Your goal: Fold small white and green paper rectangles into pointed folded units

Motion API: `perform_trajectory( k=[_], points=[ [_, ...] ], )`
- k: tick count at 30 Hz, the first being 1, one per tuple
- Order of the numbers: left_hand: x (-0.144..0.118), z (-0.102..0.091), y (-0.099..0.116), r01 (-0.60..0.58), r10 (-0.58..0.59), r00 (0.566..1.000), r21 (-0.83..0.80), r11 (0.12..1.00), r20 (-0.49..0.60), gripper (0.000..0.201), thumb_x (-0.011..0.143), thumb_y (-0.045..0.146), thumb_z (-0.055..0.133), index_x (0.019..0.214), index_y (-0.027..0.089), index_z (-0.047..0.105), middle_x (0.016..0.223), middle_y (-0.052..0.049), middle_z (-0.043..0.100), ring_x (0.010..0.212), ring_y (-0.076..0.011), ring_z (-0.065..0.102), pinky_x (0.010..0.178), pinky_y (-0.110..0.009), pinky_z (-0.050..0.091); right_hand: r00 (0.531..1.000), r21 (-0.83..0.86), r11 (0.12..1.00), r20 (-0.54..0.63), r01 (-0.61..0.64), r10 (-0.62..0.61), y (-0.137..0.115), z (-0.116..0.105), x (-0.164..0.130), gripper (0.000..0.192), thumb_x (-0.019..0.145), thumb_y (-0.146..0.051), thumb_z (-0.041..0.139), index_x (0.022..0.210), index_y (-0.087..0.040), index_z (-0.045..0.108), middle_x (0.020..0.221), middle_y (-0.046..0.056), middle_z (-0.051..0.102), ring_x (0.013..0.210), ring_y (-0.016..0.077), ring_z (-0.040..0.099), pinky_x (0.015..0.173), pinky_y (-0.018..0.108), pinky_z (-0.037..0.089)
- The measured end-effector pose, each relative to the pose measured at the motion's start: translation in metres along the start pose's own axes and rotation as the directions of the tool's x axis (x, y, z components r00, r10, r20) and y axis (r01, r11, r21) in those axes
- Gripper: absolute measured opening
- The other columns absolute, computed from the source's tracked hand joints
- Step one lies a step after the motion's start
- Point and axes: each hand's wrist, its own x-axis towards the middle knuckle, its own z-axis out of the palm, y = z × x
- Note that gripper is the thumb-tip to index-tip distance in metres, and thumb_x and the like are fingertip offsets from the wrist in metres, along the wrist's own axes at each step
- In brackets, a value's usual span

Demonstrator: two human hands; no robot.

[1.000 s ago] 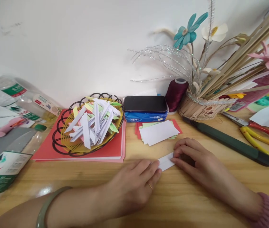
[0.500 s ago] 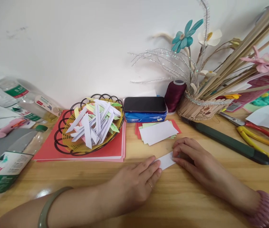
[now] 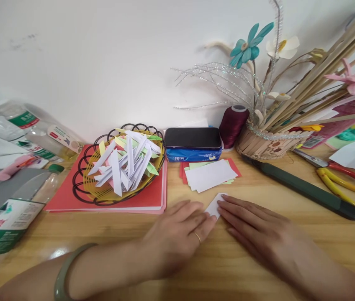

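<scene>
A person's left hand (image 3: 177,234), fingers loosely bent, and right hand (image 3: 259,225), fingers nearly straight, meet over a folded white paper (image 3: 215,205) on the desk (image 3: 127,255); whether either pinches it is unclear. Beyond them lie paper slips (image 3: 210,174); a basket (image 3: 97,193) of folded strips (image 3: 130,156) sits beyond the left hand.

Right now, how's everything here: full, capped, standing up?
White paper strip: touched by left hand and right hand
Basket: filled with folded paper
Paper slips: stacked, white on top
Phone: screen dark, lying on blue packet
Thread spool: upright
Nearest bottle: green cap on
Scissors: lying, openness unclear
</scene>
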Motion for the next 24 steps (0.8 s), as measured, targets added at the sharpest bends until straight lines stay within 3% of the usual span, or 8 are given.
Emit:
perform_trajectory(
  k=[3, 8, 13, 18, 24],
  points=[
    [0.004, -0.003, -0.011, -0.006, 0.009, 0.993, -0.028, 1.0, 0.114, 0.03, 0.096, 0.017, 0.033, 0.117, 0.02, 0.056, 0.122, -0.004, 0.059, 0.122, -0.0242, 0.044, 0.1, -0.046, 0.039, 0.998, -0.002, 0.999, 0.046, 0.032, -0.032, 0.004, -0.003, 0.001, 0.033, 0.092, -0.018, 0.041, 0.122, -0.015, 0.056, 0.132, 0.01, 0.051, 0.124, 0.0218, 0.044, 0.096, 0.038, 0.047],
    [0.006, -0.003, -0.015, -0.053, 0.07, 0.943, -0.06, 0.997, 0.326, 0.033, 0.097, 0.018, 0.035, 0.128, 0.019, 0.047, 0.137, -0.012, 0.044, 0.131, -0.0274, 0.034, 0.103, -0.047, 0.036, 0.996, -0.036, 0.995, -0.009, 0.09, -0.09, 0.002, -0.008, 0.0, 0.035, 0.093, -0.016, 0.038, 0.125, -0.013, 0.053, 0.131, 0.012, 0.052, 0.126, 0.0239, 0.04, 0.099, 0.043, 0.042],
    [0.006, -0.004, -0.014, -0.03, 0.057, 0.924, -0.076, 0.997, 0.379, 0.036, 0.095, 0.016, 0.035, 0.13, 0.014, 0.043, 0.139, -0.011, 0.042, 0.134, -0.0245, 0.03, 0.107, -0.045, 0.031, 0.994, -0.02, 0.995, -0.043, 0.097, -0.098, -0.006, -0.008, -0.001, 0.036, 0.091, -0.013, 0.039, 0.124, -0.01, 0.053, 0.127, 0.014, 0.055, 0.124, 0.0229, 0.041, 0.098, 0.039, 0.043],
    [0.005, -0.005, -0.021, -0.081, 0.118, 0.902, -0.104, 0.991, 0.416, 0.04, 0.095, 0.014, 0.03, 0.134, 0.009, 0.036, 0.145, -0.009, 0.033, 0.139, -0.0212, 0.012, 0.111, -0.048, 0.019, 0.994, -0.075, 0.992, -0.022, 0.102, -0.104, -0.007, -0.006, -0.001, 0.035, 0.092, -0.014, 0.038, 0.121, -0.01, 0.055, 0.128, 0.015, 0.054, 0.123, 0.0238, 0.043, 0.096, 0.038, 0.045],
    [0.006, -0.007, -0.026, -0.11, 0.171, 0.87, -0.157, 0.981, 0.463, 0.042, 0.093, 0.018, 0.037, 0.135, 0.011, 0.036, 0.145, -0.01, 0.032, 0.137, -0.0205, 0.02, 0.109, -0.042, 0.026, 0.996, -0.101, 0.992, -0.021, 0.079, -0.081, -0.005, -0.006, -0.003, 0.037, 0.09, -0.017, 0.042, 0.125, -0.012, 0.053, 0.127, 0.015, 0.054, 0.122, 0.0265, 0.045, 0.094, 0.043, 0.048]
  ],
)
